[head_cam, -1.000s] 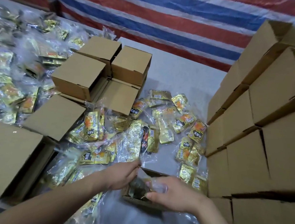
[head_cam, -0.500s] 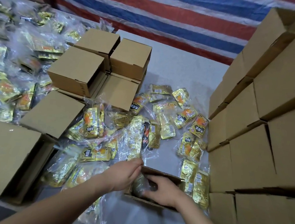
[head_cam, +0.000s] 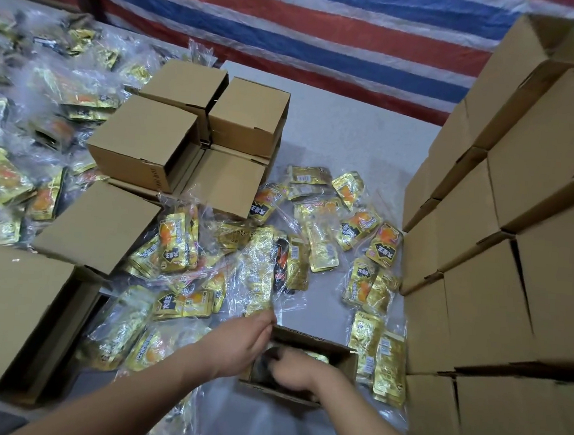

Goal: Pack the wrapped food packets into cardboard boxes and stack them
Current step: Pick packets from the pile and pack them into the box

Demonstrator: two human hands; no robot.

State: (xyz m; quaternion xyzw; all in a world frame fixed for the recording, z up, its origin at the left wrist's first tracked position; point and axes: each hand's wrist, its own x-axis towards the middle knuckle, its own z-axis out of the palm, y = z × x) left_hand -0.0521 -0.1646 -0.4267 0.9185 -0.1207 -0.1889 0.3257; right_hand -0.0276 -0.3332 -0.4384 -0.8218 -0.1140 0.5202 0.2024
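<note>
Both hands were down in the small open box (head_cam: 344, 366) at the near edge of the table (head_cam: 347, 132). Left hand (head_cam: 239, 342) sat at the box's left wall, fingers curled loosely at the rim; its grip wasn't clear. Right hand (head_cam: 292, 372) was inside, over dark wrapped packets (head_cam: 261, 369), blurred, so I couldn't tell if it gripped anything.

Loose gold packets (head_cam: 314, 240) lay scattered just beyond the box & to its right, some touching its right wall. A bigger heap of packets (head_cam: 19, 148) covered the far left. Closed boxes (head_cam: 182, 133) sat clustered behind the loose packets, w/ larger cartons (head_cam: 3, 315) along the near left. A tall stack of boxes (head_cam: 517, 235) walled off the right side, close to the open box. Striped tarp (head_cam: 328, 25) hung behind.
</note>
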